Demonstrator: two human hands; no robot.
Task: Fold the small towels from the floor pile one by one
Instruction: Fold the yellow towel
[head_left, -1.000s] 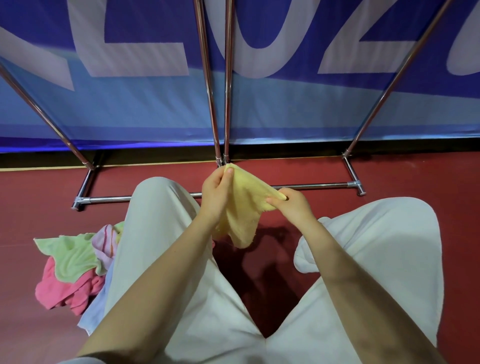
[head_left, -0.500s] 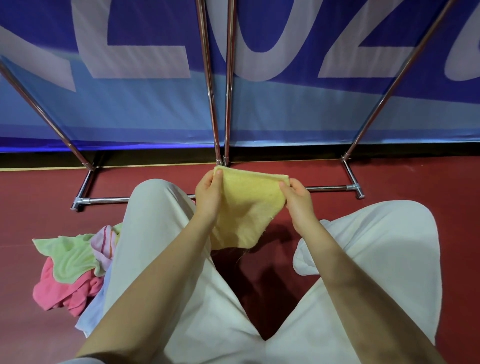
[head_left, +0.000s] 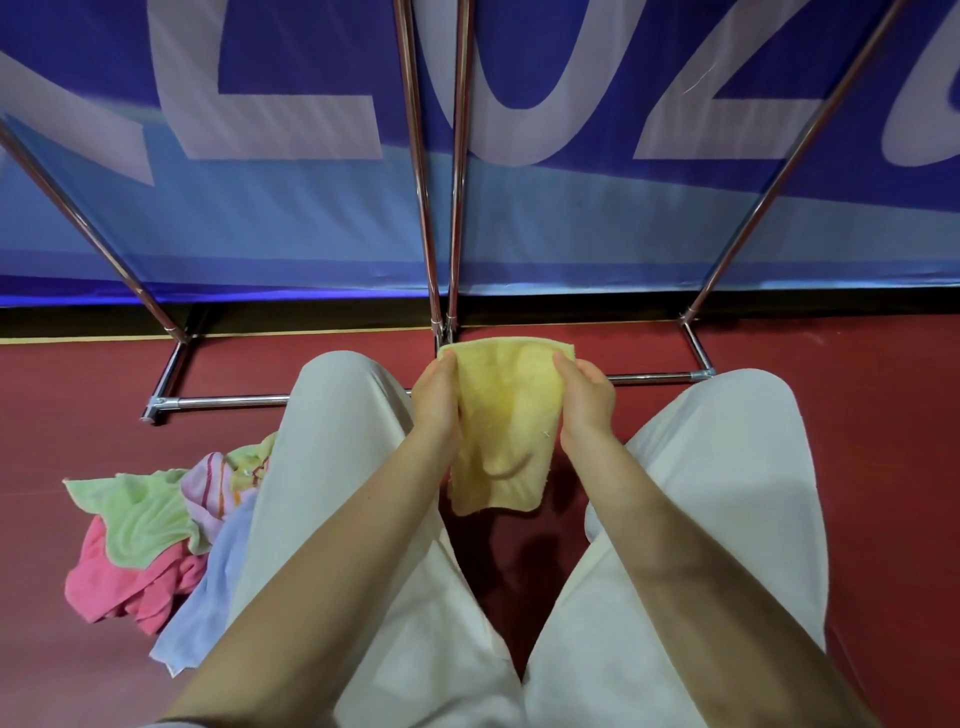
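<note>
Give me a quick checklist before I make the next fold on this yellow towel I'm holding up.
1. Left hand grips the left edge of the yellow towel: ok.
2. Right hand grips the right edge: ok.
3. Top edge stretched level between the hands: ok.
4. Towel hangs smooth: not ok, a crease curls across its lower half.
5. Lower edge clear of the red floor: cannot tell, it hangs between the knees.
6. Pile of towels left to fold, on the floor by the left leg: ok, green, pink, striped and light blue ones show.
</note>
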